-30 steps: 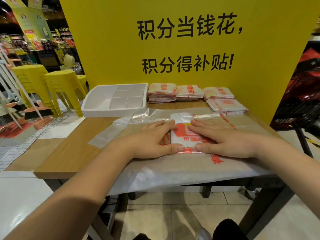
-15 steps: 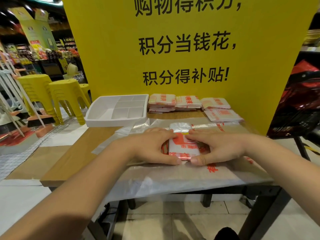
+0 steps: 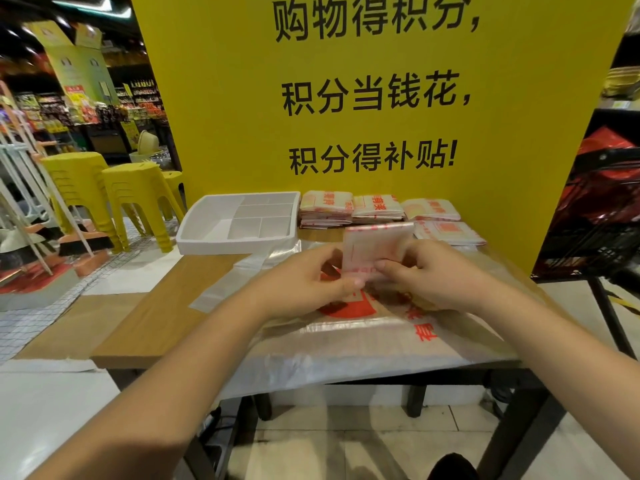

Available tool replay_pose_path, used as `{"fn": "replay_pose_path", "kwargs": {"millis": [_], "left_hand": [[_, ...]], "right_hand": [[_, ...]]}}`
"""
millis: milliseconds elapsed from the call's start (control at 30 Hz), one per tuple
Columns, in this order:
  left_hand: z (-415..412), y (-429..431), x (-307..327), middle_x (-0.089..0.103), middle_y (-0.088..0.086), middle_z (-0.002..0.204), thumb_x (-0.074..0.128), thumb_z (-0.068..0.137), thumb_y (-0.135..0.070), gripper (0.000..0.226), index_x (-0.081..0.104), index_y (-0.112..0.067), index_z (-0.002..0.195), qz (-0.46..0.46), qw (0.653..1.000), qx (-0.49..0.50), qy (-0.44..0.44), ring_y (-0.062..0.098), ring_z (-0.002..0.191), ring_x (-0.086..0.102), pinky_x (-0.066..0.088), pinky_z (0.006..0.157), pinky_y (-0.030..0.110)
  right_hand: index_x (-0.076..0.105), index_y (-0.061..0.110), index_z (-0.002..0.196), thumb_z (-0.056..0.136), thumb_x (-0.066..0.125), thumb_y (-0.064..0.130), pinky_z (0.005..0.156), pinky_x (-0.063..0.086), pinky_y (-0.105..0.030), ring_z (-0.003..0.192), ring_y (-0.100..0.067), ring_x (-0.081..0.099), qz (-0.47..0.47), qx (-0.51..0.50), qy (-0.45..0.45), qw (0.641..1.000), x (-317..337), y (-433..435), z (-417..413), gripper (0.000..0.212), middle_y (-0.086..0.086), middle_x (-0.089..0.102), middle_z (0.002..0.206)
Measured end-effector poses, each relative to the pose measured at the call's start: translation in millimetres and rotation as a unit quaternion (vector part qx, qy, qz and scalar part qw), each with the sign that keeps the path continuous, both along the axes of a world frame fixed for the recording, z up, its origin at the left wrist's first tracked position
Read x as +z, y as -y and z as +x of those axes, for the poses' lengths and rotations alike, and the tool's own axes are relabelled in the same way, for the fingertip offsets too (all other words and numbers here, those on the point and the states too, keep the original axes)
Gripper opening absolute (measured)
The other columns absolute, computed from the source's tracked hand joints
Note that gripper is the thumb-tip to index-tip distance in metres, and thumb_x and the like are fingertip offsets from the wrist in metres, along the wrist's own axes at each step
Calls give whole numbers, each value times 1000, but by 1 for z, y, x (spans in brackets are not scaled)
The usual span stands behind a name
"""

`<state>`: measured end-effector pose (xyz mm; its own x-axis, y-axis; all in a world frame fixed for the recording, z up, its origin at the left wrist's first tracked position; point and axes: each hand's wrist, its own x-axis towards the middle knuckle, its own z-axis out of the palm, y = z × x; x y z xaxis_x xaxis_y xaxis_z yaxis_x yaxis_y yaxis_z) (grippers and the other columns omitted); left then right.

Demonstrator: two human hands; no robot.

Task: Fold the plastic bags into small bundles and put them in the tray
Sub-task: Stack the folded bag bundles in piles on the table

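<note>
Both hands now hold the small folded bundle of translucent white plastic with red print (image 3: 377, 247) up in the air, over the middle of the table. The left hand (image 3: 308, 285) pinches its lower left corner, with the thumb in front and the fingers curled behind. The right hand (image 3: 429, 275) grips the lower right part in the same manner, with the fingers bent around the edge. The bundle stands nearly upright, with its flat face toward the camera, and its top edge covers a part of the stacks behind it.

Half a second ago this bundle was lying flat on the spread bag, and both hands were pressing on it from the two sides. Since then it has been lifted and turned up on its edge.

The large clear plastic bag with red characters (image 3: 363, 337) lies spread on the light wooden table (image 3: 149, 317), and its near edge hangs over the table edge. The white rectangular plastic tray with inner compartments (image 3: 225, 245) sits at the far left of the table, apart from the bundle. Just right of the tray, in front of the yellow board with black characters (image 3: 214, 116), lie stacks of folded bags (image 3: 325, 209) of the same kind. Yellow plastic stools (image 3: 135, 199) stand on the floor left of the table.
</note>
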<state>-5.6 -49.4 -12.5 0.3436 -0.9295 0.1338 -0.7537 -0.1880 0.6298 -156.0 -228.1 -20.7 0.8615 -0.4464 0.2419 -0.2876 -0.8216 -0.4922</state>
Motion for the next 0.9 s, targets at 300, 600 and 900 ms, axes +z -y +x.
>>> {"fn": "replay_pose_path", "kwargs": {"millis": [300, 600, 900], "left_hand": [[-15, -12, -10, 61, -17, 89, 58, 98, -40, 9, 58, -35, 105, 20, 995, 83, 50, 2, 80, 58, 45, 66, 19], [-26, 0, -28, 64, -8, 87, 61, 93, -42, 38, 50, -25, 124, -34, 980, 179, 79, 17, 86, 63, 53, 75, 37], [-27, 4, -39, 36, -1, 151, 47, 102, -31, 36, 53, -29, 137, 15, 976, 120, 181, 21, 141, 22, 25, 116, 36]], "right_hand": [[64, 46, 109, 94, 59, 53, 91, 51, -28, 100, 3, 63, 114, 33, 2, 993, -2, -26, -12, 18, 26, 69, 109], [47, 24, 131, 92, 67, 35, 51, 30, -21, 67, 0, 50, 52, -72, 18, 996, -13, -38, 0, 45, 18, 54, 77], [59, 22, 126, 96, 45, 39, 83, 51, -37, 107, -30, 60, -110, -105, -99, 983, -16, -58, 3, 37, -7, 63, 120]]}}
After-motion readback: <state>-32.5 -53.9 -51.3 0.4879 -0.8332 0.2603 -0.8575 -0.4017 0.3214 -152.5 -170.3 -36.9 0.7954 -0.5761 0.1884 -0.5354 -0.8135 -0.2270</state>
